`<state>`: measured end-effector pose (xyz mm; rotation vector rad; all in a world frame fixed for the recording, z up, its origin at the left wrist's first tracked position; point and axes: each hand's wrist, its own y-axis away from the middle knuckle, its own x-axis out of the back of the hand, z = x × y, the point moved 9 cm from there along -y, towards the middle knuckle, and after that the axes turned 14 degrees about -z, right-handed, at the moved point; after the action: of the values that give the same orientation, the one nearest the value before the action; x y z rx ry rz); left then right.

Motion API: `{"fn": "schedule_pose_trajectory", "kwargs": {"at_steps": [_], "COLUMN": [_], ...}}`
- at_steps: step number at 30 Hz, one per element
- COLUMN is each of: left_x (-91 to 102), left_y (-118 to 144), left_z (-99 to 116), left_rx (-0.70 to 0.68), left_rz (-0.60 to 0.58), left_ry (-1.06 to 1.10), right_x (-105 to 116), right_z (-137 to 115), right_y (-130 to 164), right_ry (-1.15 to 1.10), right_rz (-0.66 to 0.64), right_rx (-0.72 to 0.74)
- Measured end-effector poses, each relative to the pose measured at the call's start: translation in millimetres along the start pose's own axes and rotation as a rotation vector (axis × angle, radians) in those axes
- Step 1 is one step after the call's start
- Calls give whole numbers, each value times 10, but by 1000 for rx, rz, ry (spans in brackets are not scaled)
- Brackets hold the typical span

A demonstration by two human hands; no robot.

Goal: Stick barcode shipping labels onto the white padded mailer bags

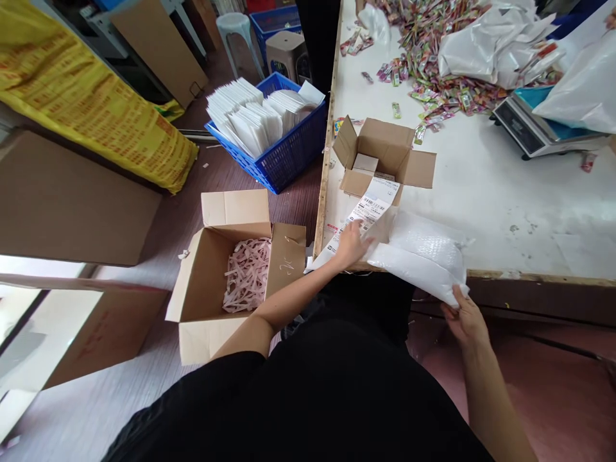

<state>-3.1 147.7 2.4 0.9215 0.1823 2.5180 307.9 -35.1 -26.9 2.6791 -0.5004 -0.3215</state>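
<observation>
Head view: the white bubble mailer (418,253) lies on the table edge (529,277), long axis running left to right. The right hand (464,319) pinches its near-right corner; the left hand (351,244) presses flat on the shipping label (368,212) at its left end.

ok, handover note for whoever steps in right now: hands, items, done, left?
Left hand: flat on the shipping label, pressing it near the table edge.
Right hand: gripping the near corner of the white bubble mailer, which overhangs the table.
Small open carton sits just behind, a smaller box inside.
Done: mailer and label brought together.
Left, seemingly: finish fixing the label. Whether the mailer is filled or sealed cannot be told.
</observation>
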Motion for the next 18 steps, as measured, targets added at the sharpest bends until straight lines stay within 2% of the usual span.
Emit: {"fn": "schedule_pose_trajectory", "kwargs": {"at_steps": [2,4,6,8,9,11,12,13,14,16,18], "left_x": [218,276,262,279,318,468,564,654,721,740,617], "left_y": [-18,-75,-130,-140,-120,-13,84,207,347,626,846], "left_z": [-125,-260,-379,-469,-487,-436,-377,-305,-222,-9,261], "left_rx": [99,167,186,174,144,4,-94,-193,-281,-407,-480], "left_rz": [82,31,-51,-86,-74,13,75,137,187,207,100], "left_ry": [-189,-302,-308,-191,-76,239,412,569,695,831,831], "right_x": [-89,-255,-444,-627,-731,-969,-1087,-1196,-1297,-1503,-1735], "right_z": [5,94,250,448,541,649,626,531,363,-155,-728], "right_y": [93,189,271,349,398,547,632,697,730,739,774], "right_ry": [-173,-255,-265,-235,-198,-78,-2,80,169,346,502], "right_rz": [151,230,233,150,62,-177,-288,-363,-392,-336,-234], "right_rx": [160,245,214,57,-55,-264,-315,-305,-235,54,412]}}
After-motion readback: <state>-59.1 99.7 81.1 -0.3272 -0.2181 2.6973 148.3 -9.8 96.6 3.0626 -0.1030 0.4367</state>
